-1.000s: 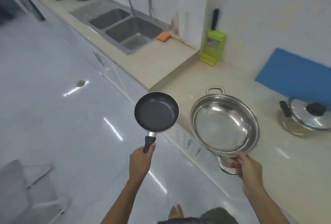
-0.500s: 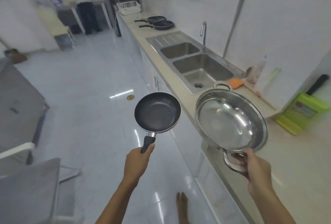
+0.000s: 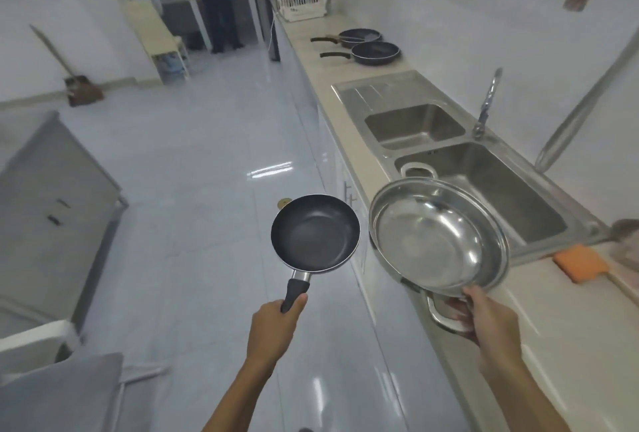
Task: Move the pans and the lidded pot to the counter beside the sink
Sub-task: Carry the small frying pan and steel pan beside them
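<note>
Fingers [image 3: 461, 315] gripping steel pan [image 3: 439, 241] handle, left hand [image 3: 273, 326] holding frying pan [image 3: 314, 234]

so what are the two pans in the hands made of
Small frying pan: matte black inside, likely non-stick coating over metal, with a bare metal neck and black handle, probably plastic. Wide two-handled pan: mirror-bright silver with sharp reflections, apparently polished stainless steel.

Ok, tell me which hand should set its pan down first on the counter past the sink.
Probably the right hand: its steel pan already hangs over the counter edge by the sink, while the left hand holds the black frying pan out over the floor.
</note>
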The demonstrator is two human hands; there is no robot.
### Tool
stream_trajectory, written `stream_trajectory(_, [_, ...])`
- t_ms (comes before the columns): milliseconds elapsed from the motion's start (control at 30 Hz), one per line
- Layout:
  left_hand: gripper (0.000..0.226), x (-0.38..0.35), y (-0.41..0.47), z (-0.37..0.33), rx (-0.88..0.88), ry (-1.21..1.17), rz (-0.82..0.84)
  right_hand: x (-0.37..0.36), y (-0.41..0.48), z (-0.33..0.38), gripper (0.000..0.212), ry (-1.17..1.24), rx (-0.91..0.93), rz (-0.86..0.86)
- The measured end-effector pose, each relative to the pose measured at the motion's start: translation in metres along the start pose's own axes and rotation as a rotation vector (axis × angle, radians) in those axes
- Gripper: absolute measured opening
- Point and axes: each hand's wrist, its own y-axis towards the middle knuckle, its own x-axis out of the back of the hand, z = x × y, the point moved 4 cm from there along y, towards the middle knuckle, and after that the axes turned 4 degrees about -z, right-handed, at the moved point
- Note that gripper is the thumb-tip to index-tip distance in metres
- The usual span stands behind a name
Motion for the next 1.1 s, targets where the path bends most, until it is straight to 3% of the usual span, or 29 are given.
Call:
stream_trajectory(333, [0.057,0.005,0.255,-0.070,-0.025,0.026,0.025,-0.198,0.138,0.072,0.025,0.018,-0.003,-0.055])
stream_trajectory(600, [0.061,0.010,0.461,-0.179,-0.135,0.129,0.054,-0.331,0.236,0.148,0.022,0.051,-0.024,-0.131])
stream_trajectory(933, [0.058,-0.079,0.698,-0.299,-0.200,0.097,0.205,-0.451,0.416,0.216,0.035,0.088,-0.022,-0.274])
stream_trajectory(1100, [0.060,-0.128,0.811,-0.376,-0.252,0.190,0.274,-0.500,0.503,0.262,0.029,0.101,-0.044,-0.385])
